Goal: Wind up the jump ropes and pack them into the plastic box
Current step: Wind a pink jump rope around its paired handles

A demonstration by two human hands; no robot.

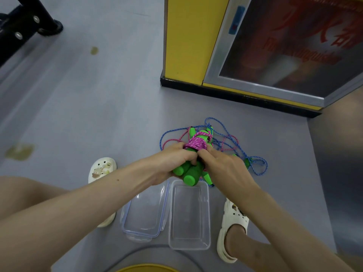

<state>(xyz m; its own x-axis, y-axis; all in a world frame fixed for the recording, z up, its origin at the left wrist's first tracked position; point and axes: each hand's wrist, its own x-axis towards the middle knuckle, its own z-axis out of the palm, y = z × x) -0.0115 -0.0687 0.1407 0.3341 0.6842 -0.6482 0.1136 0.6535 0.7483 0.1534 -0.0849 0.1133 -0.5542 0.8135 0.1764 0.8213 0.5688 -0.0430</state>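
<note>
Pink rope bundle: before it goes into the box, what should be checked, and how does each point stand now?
1. Pink rope coiled round green handles: ok.
2. Left hand grips the handles, right hand pinches the coil: ok.
3. Rope end secured: cannot tell, hands hide it.
4. Plastic box open, nothing in it, lid beside it: ok.
5. Bundle free of loose pink strands on the floor: cannot tell.
6. Blue rope wound: not ok, lies loose.

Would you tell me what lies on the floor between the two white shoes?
In the head view, a clear lid and, right of it, the open plastic box lie side by side between the left shoe and the right shoe.
</note>
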